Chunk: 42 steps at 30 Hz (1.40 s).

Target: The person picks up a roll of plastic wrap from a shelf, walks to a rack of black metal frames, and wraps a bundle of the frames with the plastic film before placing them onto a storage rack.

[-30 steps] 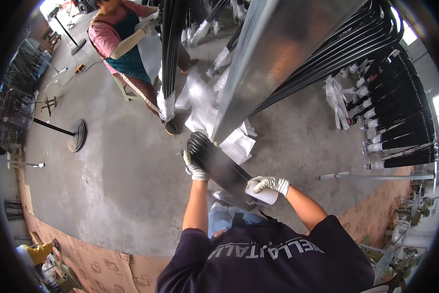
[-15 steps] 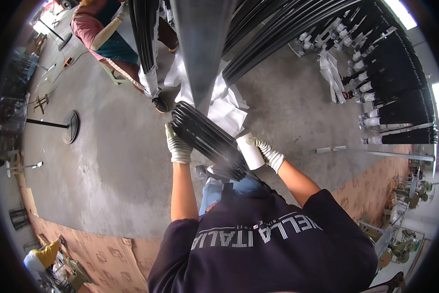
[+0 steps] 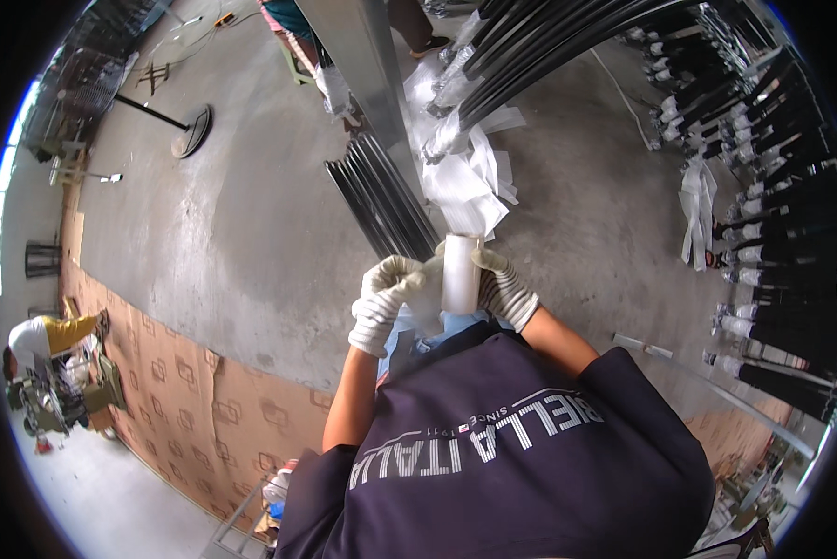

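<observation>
My right hand (image 3: pixel 508 291), in a striped white glove, grips a roll of whitish stretch film (image 3: pixel 461 274) held upright in front of my body. My gloved left hand (image 3: pixel 381 300) is beside the roll, its fingers pinched on a translucent piece of film (image 3: pixel 426 300) that reaches toward the roll. Just beyond both hands slants a bundle of long black bars (image 3: pixel 379 197), its far ends fanned out. My hands and the roll hide the bundle's near end.
A grey metal post (image 3: pixel 353 70) rises beyond the bundle. Crumpled white sheets (image 3: pixel 465 191) lie by wrapped black bars (image 3: pixel 539 61). More wrapped bars (image 3: pixel 772 228) line the right side. A fan stand (image 3: pixel 193 132) is at left. Other people are partly visible far ahead and at far left.
My left hand has let go of the black bars and moved over to the film. The roll has come closer to my left hand and stands straighter. My view has turned.
</observation>
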### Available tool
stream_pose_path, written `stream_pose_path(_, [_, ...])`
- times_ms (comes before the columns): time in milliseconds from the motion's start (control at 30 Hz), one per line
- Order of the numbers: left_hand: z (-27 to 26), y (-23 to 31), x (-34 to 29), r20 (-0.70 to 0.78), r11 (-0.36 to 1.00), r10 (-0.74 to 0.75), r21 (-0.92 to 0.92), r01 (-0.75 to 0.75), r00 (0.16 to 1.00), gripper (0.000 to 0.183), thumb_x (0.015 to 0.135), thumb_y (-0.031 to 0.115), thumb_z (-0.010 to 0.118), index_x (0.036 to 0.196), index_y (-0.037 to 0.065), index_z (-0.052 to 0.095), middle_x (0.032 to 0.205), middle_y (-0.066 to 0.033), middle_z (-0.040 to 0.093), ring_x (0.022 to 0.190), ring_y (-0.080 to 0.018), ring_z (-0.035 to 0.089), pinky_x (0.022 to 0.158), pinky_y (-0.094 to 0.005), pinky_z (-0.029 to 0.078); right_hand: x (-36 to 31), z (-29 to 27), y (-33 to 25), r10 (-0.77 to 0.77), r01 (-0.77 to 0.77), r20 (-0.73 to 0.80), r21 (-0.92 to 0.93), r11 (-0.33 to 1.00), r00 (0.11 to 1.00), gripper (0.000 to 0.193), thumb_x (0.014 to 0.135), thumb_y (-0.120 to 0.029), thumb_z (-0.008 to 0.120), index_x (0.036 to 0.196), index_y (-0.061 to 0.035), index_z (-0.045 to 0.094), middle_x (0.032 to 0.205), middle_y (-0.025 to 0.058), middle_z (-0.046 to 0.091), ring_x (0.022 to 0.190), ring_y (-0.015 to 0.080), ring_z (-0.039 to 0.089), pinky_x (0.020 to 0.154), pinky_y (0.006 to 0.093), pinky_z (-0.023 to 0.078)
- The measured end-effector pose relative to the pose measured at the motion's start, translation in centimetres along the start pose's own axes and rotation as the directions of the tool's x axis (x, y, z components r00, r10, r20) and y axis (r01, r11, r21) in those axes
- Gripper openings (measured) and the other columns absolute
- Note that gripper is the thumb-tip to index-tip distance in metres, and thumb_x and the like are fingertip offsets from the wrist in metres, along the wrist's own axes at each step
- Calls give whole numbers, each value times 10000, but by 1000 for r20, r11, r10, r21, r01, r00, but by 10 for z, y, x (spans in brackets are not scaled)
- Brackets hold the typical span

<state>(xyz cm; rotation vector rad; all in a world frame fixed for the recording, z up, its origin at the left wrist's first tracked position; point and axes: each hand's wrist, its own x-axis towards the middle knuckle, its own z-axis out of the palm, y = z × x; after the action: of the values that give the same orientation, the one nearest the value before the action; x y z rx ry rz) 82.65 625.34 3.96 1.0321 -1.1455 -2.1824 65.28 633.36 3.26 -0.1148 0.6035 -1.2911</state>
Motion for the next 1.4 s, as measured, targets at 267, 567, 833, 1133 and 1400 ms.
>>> stream_pose_path(267, [-3, -73, -39, -183, 992, 31, 124, -8, 983, 124, 746, 102, 672, 803, 24, 595, 742, -12, 596, 687, -76, 522, 656, -213, 429, -24, -61, 16, 175, -174, 47, -21, 985, 983, 597, 701, -278, 681, 1167, 10, 445, 949, 160, 586, 891, 269, 598, 822, 402, 478])
stream_pose_path(567, [-4, -105, -45, -382, 820, 234, 572, 30, 894, 43, 822, 103, 583, 807, 72, 556, 604, 5, 543, 543, -56, 467, 515, -227, 413, -29, -98, 25, 213, -216, 55, 70, 974, 976, 528, 690, -210, 662, 1139, -17, 463, 1004, 185, 583, 903, 280, 594, 803, 386, 484])
stream_pose_path(833, [-19, -101, -59, -374, 817, 107, 562, 133, 921, 55, 824, 26, 529, 820, 79, 541, 644, -17, 543, 526, -77, 469, 497, -231, 411, -25, -118, 17, 243, -244, -23, -78, 967, 970, 503, 628, -82, 664, 1101, -35, 498, 934, 110, 596, 877, 230, 594, 797, 346, 478])
stream_pose_path(1133, [-42, -124, -44, -272, 410, 544, 912, 32, 793, 199, 748, -25, 492, 849, 76, 631, 754, -82, 633, 669, -163, 612, 611, -281, 476, 47, -164, 22, -286, -96, -298, -826, 556, 911, 608, 475, 65, 747, 1003, -92, 489, 910, 14, 567, 874, 141, 532, 718, 300, 477])
stream_pose_path(1400, [-55, -163, 37, -434, 954, 165, 297, -32, 885, 193, 797, -42, 544, 960, 26, 620, 866, 9, 626, 743, -71, 557, 671, -216, 463, 158, -199, 55, 37, -77, -188, -210, 975, 981, 203, 754, -54, 563, 951, -90, 529, 828, 7, 555, 731, 93, 527, 598, 204, 468])
